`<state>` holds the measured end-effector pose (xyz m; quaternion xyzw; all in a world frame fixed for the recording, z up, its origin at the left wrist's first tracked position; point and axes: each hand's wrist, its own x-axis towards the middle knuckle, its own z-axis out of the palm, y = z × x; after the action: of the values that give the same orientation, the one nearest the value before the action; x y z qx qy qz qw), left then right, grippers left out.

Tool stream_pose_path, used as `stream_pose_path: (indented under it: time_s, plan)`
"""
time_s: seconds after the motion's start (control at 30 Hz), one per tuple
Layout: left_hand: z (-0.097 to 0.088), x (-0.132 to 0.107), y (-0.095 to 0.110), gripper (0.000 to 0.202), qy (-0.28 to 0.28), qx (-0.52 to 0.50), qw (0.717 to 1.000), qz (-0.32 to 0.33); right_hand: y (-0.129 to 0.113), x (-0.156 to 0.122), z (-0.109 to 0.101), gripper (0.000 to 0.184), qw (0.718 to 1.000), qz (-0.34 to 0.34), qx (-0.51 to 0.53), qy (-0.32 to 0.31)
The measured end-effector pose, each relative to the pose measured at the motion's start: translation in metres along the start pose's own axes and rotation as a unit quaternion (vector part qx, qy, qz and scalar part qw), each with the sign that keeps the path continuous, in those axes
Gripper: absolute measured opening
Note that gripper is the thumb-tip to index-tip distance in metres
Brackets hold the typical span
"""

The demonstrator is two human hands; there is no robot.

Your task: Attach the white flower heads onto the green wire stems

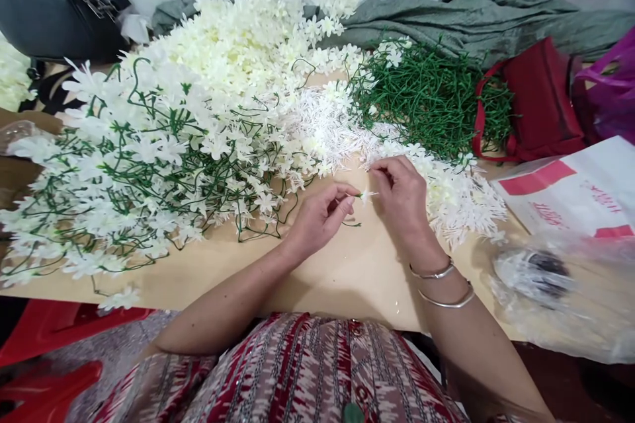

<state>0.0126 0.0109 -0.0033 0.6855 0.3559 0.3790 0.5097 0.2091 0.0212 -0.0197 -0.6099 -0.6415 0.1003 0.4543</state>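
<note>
My left hand (320, 215) pinches a thin green stem (353, 223) with a small white flower (367, 195) at its tip. My right hand (403, 197) is closed, its fingertips pinched at that same flower from the right. Both hands hover over the tan table (342, 271), just in front of the piles. A big heap of finished white flower sprigs on green stems (149, 165) lies to the left. Loose white petals (337, 122) and white flower pieces (456, 195) lie behind and right of my hands. Bare green stems (431, 99) are piled at the back right.
A red bag (538, 102) and a purple plastic bag (612, 82) sit at the right. A white and red plastic bag (580, 192) and a clear plastic bag (560, 284) lie near the right edge. Grey-green cloth (471, 20) runs along the tiled wall; a black bag (49, 10) sits back left.
</note>
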Motion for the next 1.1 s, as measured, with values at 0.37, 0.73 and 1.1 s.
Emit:
stream_pose_path:
  time_s: [0.37, 0.73, 1.1]
  plan:
    - [-0.006, 0.003, 0.003, 0.014, 0.049, 0.245, 0.958, 0.137, -0.012, 0.002, -0.010, 0.017, 0.955, 0.188, 0.218, 0.070]
    - [-0.028, 0.014, 0.004, 0.013, 0.142, 0.263, 0.945, 0.134, -0.018, 0.000, -0.007, 0.015, 0.944, 0.202, 0.256, 0.052]
    - [-0.036, 0.019, 0.013, 0.013, 0.166, 0.546, 0.808, 0.150, -0.021, -0.001, -0.008, 0.018, 0.956, 0.183, 0.221, 0.058]
